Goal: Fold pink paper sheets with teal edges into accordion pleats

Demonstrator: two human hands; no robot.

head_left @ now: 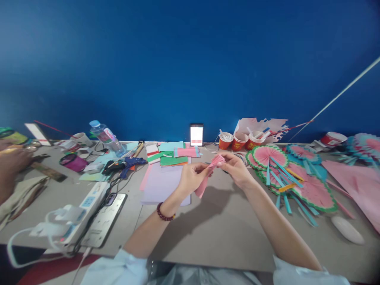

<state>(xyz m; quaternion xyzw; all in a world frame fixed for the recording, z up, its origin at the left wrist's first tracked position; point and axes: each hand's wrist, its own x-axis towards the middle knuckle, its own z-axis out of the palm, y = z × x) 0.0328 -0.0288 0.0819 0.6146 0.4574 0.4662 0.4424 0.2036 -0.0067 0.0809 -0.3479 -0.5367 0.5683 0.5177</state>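
Observation:
Both my hands hold a pleated strip of pink paper (202, 187) above the middle of the table. My left hand (194, 177) pinches it from the left, and its lower end hangs down past those fingers. At the folded upper end, my right hand (234, 166) grips from the right with fingers closed. Lilac paper sheets (162, 184) lie beneath and left of my left hand. Beyond them rest green paper pieces (173, 159) and a pink strip with blue edges (187, 152). To the right are finished-looking pink and green paper fans (267, 156) with blue strips.
A blue glue gun (132, 163), a power strip (89, 202) and a phone (105, 219) with cables lie left. A bottle (108, 136) stands behind them. Red paper cups (240, 141) line the back; a white mouse (347, 229) sits right. Another person's hand (14, 162) is far left.

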